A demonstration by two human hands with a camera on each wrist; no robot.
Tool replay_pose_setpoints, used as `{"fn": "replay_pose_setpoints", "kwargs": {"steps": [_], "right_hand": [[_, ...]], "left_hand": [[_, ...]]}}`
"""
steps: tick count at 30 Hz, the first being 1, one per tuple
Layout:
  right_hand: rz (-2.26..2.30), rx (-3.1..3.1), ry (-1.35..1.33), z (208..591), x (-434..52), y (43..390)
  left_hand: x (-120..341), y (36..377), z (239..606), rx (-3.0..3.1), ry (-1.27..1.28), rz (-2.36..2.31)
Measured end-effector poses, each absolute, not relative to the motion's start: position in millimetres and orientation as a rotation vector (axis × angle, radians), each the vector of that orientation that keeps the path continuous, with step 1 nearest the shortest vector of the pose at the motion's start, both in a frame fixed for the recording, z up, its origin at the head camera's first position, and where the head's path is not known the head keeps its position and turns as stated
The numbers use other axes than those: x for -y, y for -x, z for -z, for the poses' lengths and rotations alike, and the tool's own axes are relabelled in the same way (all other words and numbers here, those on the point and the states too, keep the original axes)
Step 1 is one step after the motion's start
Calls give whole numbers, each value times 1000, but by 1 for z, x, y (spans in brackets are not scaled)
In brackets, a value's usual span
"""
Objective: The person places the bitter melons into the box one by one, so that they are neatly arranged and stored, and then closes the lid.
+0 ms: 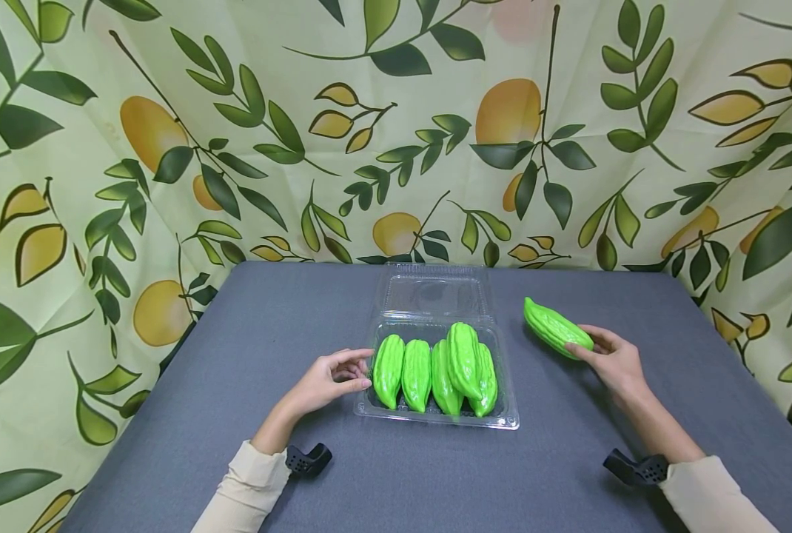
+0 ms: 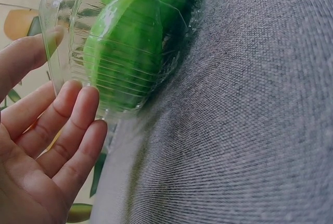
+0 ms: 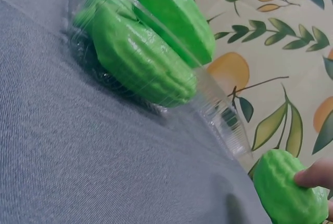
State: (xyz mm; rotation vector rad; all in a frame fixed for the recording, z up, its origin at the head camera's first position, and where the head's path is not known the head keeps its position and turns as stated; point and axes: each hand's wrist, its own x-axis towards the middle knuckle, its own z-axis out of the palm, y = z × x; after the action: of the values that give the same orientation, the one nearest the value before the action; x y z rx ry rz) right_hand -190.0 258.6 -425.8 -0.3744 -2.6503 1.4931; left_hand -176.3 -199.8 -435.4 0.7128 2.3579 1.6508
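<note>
A clear plastic clamshell container [image 1: 436, 423] stands on the table with its lid raised back. Several bright green, ridged bitter melons [image 1: 416, 376] lie in it, one of them [image 1: 463, 361] on top of others at the right. At the container's left side is my left hand [image 1: 332, 381], its thumb and fingertips at the rim; in the left wrist view the fingers [image 2: 67, 130] are loosely extended against the plastic wall. My right hand [image 1: 612, 360] grips another bitter melon [image 1: 554, 327] by its near end, above the table to the container's right.
A grey cloth [image 1: 289, 311] covers the table. Behind and at both sides hangs a curtain [image 1: 396, 133] printed with leaves and orange fruit. The transparent lid [image 1: 436, 292] leans back toward the curtain.
</note>
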Motion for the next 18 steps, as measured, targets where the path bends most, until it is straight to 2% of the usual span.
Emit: {"fn": "replay_pose_setpoints", "kwargs": {"steps": [18], "right_hand": [[-1590, 2571, 304, 411, -248, 190]], "left_hand": [[199, 176, 435, -2354, -714, -1660]]}}
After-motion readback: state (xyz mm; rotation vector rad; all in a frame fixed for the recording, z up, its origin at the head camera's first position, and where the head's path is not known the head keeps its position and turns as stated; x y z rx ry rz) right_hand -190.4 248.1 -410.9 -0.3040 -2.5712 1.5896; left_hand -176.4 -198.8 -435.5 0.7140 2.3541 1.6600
